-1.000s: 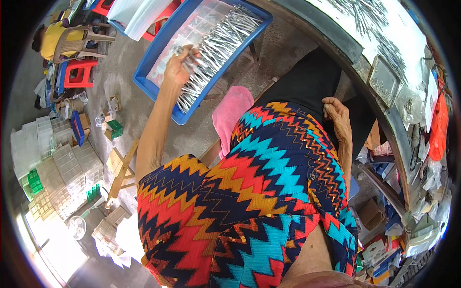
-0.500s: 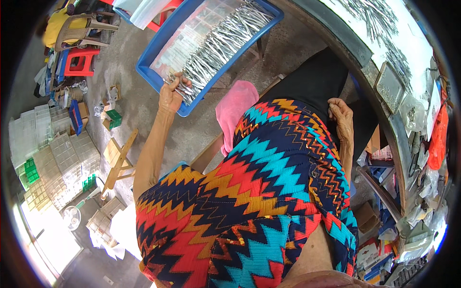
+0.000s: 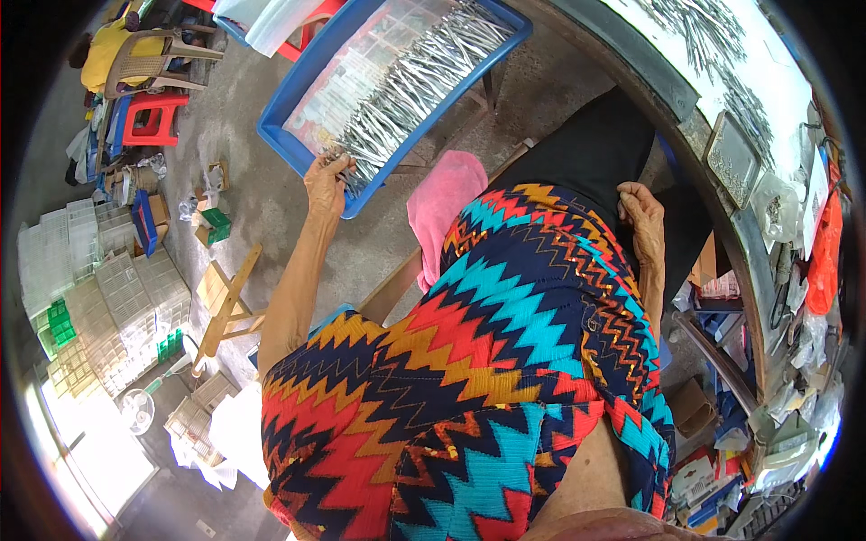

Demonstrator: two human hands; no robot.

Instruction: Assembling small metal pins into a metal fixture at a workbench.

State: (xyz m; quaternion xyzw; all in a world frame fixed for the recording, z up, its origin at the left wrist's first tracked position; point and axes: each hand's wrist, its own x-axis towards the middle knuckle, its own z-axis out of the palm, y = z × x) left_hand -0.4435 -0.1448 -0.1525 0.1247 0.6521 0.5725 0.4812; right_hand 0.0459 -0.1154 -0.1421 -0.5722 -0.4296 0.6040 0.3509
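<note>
My left hand (image 3: pixel 327 183) reaches out to the near edge of a blue plastic tray (image 3: pixel 290 149) and grips a small bunch of the thin silvery metal pieces (image 3: pixel 406 86) that fill it. The tray stands on a low stand to my left. My right hand (image 3: pixel 641 219) rests on my thigh, fingers curled on the black trouser cloth, with nothing visible in it. My zigzag-patterned top in red, blue and orange fills the lower middle of the view.
A pink cloth (image 3: pixel 439 209) lies on the seat beside me. A curved worktable (image 3: pixel 722 117) with more metal pieces runs along the right. Red stool (image 3: pixel 149 117), wooden stool (image 3: pixel 225 302), stacked clear boxes (image 3: pixel 99 307) and a small fan (image 3: pixel 140 410) stand on the concrete floor at left.
My left hand has pulled back from inside the tray to its near edge, holding metal pieces. The view has shifted slightly; my right hand stays on my thigh.
</note>
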